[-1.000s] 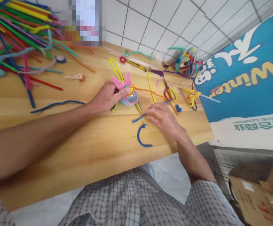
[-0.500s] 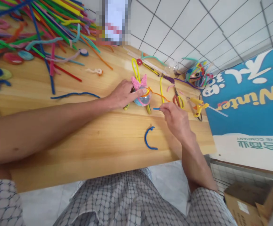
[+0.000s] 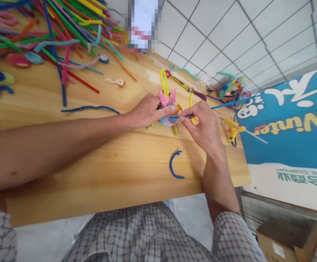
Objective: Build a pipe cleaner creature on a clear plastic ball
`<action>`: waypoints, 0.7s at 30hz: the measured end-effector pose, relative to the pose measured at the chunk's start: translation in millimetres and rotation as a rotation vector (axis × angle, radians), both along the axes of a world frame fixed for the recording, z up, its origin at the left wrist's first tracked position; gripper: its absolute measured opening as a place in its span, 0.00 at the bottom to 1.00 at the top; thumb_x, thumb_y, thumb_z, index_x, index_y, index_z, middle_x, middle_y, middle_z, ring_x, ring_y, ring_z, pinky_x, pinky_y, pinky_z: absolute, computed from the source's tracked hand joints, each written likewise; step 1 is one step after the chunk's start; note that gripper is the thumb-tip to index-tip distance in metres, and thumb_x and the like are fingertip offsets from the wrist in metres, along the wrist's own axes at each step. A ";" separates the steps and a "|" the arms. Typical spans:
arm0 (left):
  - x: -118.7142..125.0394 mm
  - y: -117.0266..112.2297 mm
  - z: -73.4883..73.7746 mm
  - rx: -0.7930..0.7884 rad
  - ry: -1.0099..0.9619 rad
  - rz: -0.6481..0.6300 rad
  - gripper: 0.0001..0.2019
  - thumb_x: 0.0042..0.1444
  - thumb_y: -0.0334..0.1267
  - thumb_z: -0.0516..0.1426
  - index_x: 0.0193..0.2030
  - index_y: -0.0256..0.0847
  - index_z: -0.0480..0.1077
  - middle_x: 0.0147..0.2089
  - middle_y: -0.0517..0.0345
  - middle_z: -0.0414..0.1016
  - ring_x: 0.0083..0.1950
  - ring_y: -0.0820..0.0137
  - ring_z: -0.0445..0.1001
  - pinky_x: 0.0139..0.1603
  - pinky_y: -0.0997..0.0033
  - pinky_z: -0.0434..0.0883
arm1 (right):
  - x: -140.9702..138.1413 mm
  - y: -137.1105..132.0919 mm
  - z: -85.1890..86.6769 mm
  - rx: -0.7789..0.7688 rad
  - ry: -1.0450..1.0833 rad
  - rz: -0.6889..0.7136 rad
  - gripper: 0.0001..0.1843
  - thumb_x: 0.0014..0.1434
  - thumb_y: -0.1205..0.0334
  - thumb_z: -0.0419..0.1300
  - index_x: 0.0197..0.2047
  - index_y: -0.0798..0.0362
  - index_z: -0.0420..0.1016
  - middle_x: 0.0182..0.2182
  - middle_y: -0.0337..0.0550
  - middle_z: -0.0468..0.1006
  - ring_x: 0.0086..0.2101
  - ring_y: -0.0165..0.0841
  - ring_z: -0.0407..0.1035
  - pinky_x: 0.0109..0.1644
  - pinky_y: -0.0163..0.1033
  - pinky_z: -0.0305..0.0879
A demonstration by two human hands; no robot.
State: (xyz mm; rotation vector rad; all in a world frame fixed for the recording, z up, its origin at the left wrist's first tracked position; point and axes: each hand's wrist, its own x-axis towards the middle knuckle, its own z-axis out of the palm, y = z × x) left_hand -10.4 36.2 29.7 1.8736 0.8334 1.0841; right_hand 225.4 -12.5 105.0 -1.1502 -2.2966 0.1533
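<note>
My left hand (image 3: 147, 111) is closed on a clear ball ornament (image 3: 166, 120) with pink pipe-cleaner ears, a yellow loop on top and short olive feet, its thumb pressing on an orange pipe cleaner (image 3: 178, 108) at the front. Between the thumb and fingers of my right hand (image 3: 202, 123) is a blue pipe cleaner (image 3: 224, 105). One end of it reaches across the ball's front; whether it touches the ball I cannot tell. The other end sticks out to the right. A curved dark blue pipe cleaner (image 3: 171, 165) lies on the table nearer to me.
Many coloured pipe cleaners (image 3: 73, 32) are heaped at the back left. A yellow glue gun (image 3: 233, 129) lies at the right beside a blue printed board (image 3: 289, 116). Behind my right hand are a yellow cutter (image 3: 180, 82) and a decorated ball (image 3: 228, 92).
My right hand has moved left and up to the ball, bringing the blue pipe cleaner across its front. My left hand keeps its hold. The view has shifted slightly.
</note>
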 end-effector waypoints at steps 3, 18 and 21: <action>0.4 -0.2 -0.3 -0.008 -0.009 0.002 0.25 0.72 0.57 0.60 0.27 0.45 0.67 0.25 0.61 0.70 0.31 0.68 0.67 0.32 0.64 0.56 | 1.4 0.8 -0.4 -0.006 -0.021 0.004 0.06 0.74 0.55 0.70 0.42 0.43 0.84 0.37 0.42 0.80 0.41 0.42 0.75 0.50 0.50 0.77; 0.2 -1.5 2.0 -0.015 -0.013 0.003 0.25 0.71 0.57 0.60 0.26 0.45 0.64 0.25 0.61 0.68 0.33 0.67 0.67 0.34 0.63 0.57 | -0.3 6.7 -7.6 -0.019 -0.054 0.004 0.07 0.74 0.53 0.69 0.41 0.42 0.82 0.36 0.44 0.79 0.41 0.44 0.75 0.53 0.55 0.80; -1.0 -4.5 5.9 -0.020 0.005 -0.003 0.26 0.72 0.57 0.58 0.26 0.45 0.61 0.27 0.61 0.67 0.34 0.68 0.64 0.36 0.63 0.56 | -1.2 7.9 -9.0 -0.009 -0.045 0.014 0.08 0.74 0.53 0.69 0.40 0.42 0.81 0.36 0.43 0.79 0.40 0.43 0.75 0.52 0.54 0.80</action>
